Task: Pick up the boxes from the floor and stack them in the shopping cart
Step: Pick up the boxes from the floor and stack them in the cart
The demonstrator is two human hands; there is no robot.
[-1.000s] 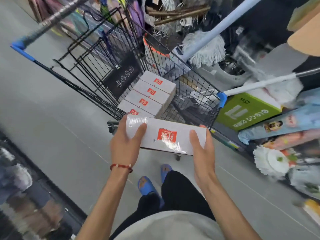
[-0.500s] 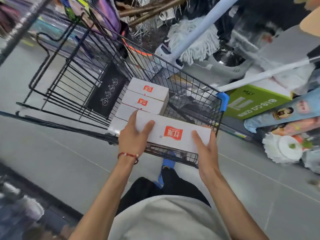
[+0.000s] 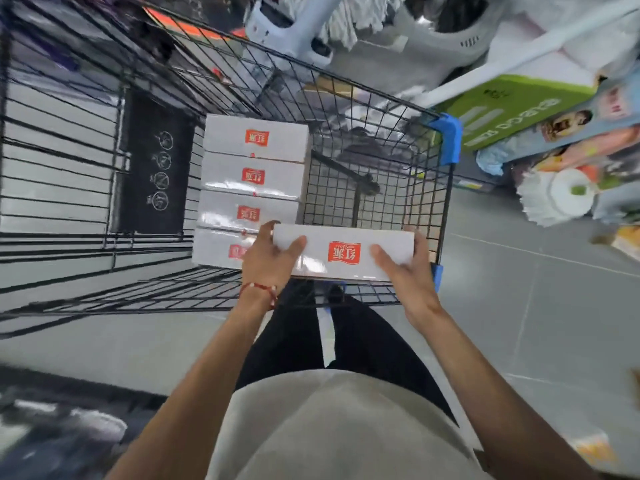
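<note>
Fingers (image 3: pixel 292 245) curling round its ends, we are holding a white box (image 3: pixel 346 252) in left hand (image 3: pixel 268 254) and right hand (image 3: pixel 407 270) over the shopping cart (image 3: pixel 446 133).

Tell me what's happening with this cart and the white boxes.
A person holds a white box by its two ends, left hand on one end and right hand on the other, over the near end of the shopping cart. Four matching boxes lie side by side in a row inside the cart. The held box looks not yet set down.
</note>
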